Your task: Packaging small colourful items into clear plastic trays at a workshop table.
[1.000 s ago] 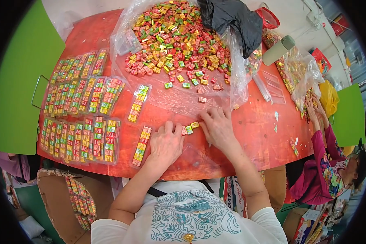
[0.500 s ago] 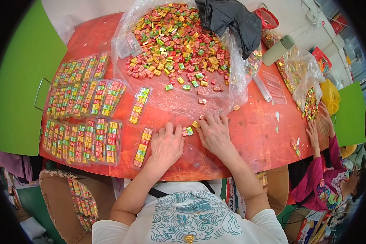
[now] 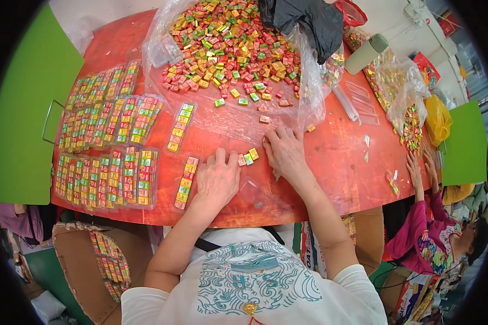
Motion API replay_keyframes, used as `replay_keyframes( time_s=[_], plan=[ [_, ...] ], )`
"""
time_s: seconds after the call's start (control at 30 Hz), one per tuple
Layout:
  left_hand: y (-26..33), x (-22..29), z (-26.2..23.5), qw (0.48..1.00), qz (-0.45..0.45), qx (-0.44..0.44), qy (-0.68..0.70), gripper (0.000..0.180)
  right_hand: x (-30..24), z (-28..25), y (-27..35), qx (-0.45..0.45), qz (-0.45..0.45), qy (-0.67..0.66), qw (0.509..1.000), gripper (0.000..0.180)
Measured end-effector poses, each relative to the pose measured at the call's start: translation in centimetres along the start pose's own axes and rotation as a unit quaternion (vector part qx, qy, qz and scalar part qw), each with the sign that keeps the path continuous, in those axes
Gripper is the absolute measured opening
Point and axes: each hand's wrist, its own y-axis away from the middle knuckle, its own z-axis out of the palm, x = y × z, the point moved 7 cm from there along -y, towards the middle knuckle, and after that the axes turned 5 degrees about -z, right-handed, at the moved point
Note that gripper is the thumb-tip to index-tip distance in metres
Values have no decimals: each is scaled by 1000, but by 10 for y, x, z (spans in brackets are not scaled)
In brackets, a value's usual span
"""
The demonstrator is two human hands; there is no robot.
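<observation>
Small red, green and yellow wrapped blocks, sweet-like, form a short row on the red table. My left hand is bent down with its fingers closed at the row's left end, hiding part of it. To the row's right, my right hand has curled fingers; a reddish edge of a block shows at the tips, mostly covered. Left of my left hand lies a clear strip tray filled with blocks, and farther off a second filled strip. Between my forearms lies a clear plastic tray.
A large heap of loose blocks spreads on clear plastic film, beside a black bag. Filled strips stand in rows at left. Right are a pale green bottle, clear trays and a co-worker's hands. A cardboard box sits below.
The whole view has shifted slightly. My right hand has moved a little away from the row, and a yellow block now lines up at the row's right end.
</observation>
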Motion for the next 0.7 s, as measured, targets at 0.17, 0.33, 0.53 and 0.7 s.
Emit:
replay_keyframes(
  time_s=[0.17,0.33,0.53,0.7],
  plan=[
    [3,-2,2,1000,-6,-6,-11,28,-19,-23,5,69,-21,-19,997,17],
    [2,1,3,1000,9,4,-16,28,-23,-6,15,30,16,-26,999,17],
    [3,-1,3,1000,5,2,-15,29,-22,-4,14,9,43,-96,994,23],
    [4,1,-5,1000,8,4,4,33,-20,-11,14,-7,23,-155,988,31]
  ],
)
